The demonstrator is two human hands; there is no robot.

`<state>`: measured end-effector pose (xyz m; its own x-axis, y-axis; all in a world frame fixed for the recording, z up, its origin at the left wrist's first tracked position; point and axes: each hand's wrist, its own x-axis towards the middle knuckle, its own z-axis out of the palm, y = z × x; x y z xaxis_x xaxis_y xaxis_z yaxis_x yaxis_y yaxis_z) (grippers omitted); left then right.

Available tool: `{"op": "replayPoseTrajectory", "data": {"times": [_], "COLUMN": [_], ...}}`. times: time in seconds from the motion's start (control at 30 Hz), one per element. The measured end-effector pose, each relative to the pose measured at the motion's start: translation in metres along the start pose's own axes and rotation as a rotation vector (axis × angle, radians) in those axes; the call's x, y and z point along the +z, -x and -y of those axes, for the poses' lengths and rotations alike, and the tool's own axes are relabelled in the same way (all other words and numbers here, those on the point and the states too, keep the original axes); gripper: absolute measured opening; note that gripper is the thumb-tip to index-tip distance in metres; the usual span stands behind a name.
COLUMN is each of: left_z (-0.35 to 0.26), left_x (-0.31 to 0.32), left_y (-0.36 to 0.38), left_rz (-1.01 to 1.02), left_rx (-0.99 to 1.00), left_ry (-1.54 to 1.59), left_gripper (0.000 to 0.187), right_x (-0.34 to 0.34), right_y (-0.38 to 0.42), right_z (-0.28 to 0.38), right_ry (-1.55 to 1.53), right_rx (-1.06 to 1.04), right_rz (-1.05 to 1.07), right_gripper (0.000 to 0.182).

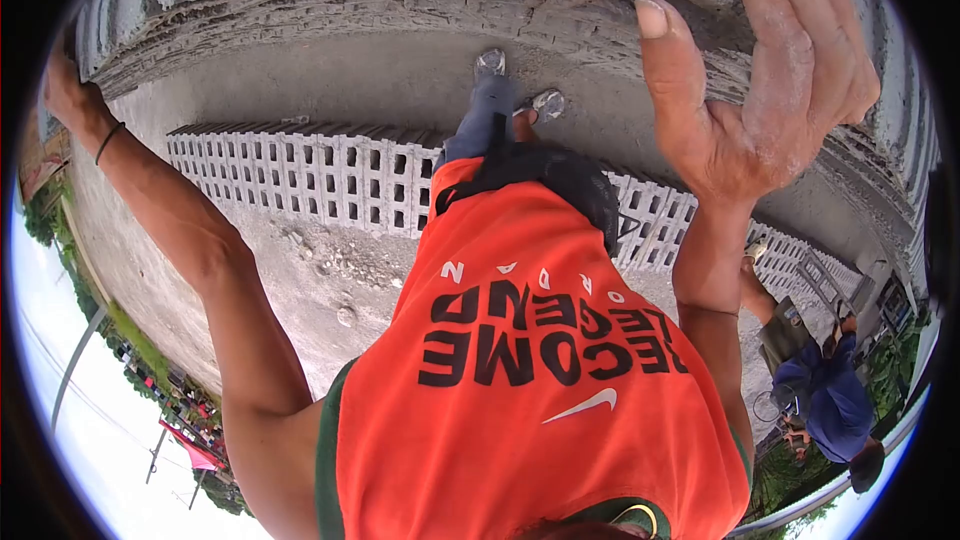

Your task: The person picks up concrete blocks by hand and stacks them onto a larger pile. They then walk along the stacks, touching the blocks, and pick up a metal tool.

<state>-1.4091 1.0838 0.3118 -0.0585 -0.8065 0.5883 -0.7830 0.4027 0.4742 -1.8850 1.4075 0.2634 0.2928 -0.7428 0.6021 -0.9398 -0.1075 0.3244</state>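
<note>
A rough grey mass (400, 0), caked with what looks like cement, spans the top of the head view; its exact kind I cannot make out. My right hand (770, 80), dusted with grey powder, is raised in front of its right part. The thumb stands apart and the fingers stretch upward, with nothing seen in them. Whether it touches the grey surface is not clear. At the far left, my left hand (72, 100) is by the left edge of the same mass, its fingers hidden there. A dark band circles my left wrist.
Hollow concrete blocks (320, 175) stand in a long row behind my legs, continuing at the right. A co-worker (835, 400) in dark blue is beyond them at the lower right. Rubble (345, 265) lies on the pale ground. My shoes (490, 62) stand on grey floor.
</note>
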Motion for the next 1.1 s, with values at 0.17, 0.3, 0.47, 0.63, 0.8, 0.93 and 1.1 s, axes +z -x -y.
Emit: {"op": "replayPoseTrajectory", "data": {"times": [0.17, 0.3, 0.47, 0.63, 0.8, 0.93, 1.1], "left_z": [-0.017, -0.036, -0.11, -0.217, -0.236, -0.228, -0.214], "left_x": [-0.002, -0.012, -0.011, 0.039, 0.083, 0.078, 0.078], "left_y": [0.008, 0.014, 0.044, 0.108, 0.117, 0.117, 0.115], "left_rz": [0.007, 0.016, 0.077, 0.004, -0.015, 0.04, 0.076], "left_rx": [-0.058, -0.124, -0.017, 0.028, -0.021, 0.096, 0.111], "left_ry": [-0.069, -0.108, 0.059, 0.057, 0.026, -0.048, -0.105], "left_gripper": [0.039, 0.038, 0.045, 0.046, 0.047, 0.045, 0.039], "right_x": [-0.034, -0.045, -0.064, -0.048, -0.038, -0.053, -0.061], "right_y": [-0.013, 0.014, 0.055, 0.1, 0.117, 0.098, 0.106], "right_z": [-0.001, -0.071, -0.15, -0.203, -0.211, -0.19, -0.193], "right_ry": [-0.448, -0.526, -0.191, -0.176, -0.377, -0.547, -0.679], "right_rx": [0.15, 0.153, 0.405, 0.723, 0.769, 0.646, 0.564], "right_rz": [0.077, -0.282, -0.286, -0.201, -0.184, -0.199, -0.157], "right_gripper": [0.037, 0.038, 0.041, 0.036, 0.031, 0.034, 0.036]}}
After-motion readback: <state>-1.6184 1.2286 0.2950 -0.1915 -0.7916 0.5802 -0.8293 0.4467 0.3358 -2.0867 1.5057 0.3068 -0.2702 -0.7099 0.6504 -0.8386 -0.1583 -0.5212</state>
